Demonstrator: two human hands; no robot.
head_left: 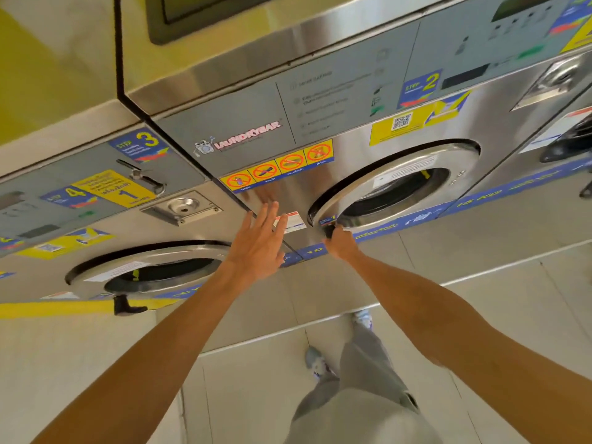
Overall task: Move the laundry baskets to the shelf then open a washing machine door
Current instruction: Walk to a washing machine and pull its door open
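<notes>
A steel washing machine stands in front of me with a round glass door. Its black door handle sits at the door's left edge. My right hand is closed around that handle. The door's left edge stands slightly out from the machine front. My left hand is flat with fingers spread, held against or just off the steel front panel left of the door. No laundry baskets or shelf are in view.
A second washer on the left has a shut door with a black handle. Another machine is at the right edge. A beige tiled floor runs below. My legs and shoes stand close to the machines.
</notes>
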